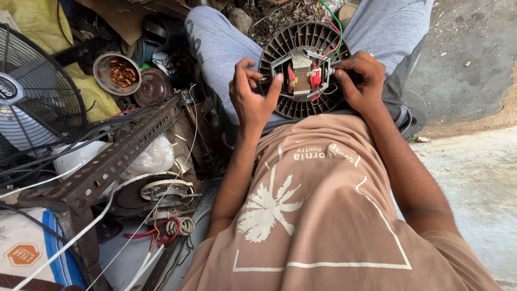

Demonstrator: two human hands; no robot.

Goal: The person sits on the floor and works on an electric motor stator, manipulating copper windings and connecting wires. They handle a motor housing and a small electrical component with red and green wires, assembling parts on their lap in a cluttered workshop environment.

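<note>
Resting on the lap, the round black motor housing [301, 67] is being gripped at both sides: left hand [252, 97] fingers pinching its rim, right hand [362, 81] fingers closed beside the red wires [315, 78].

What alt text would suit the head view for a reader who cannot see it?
Seen from above, a seated person's left hand and right hand hold a round black motor housing on the lap, fingers at its wired centre. To the left lie a fan, a perforated metal bar and a bowl of copper scraps.
</note>
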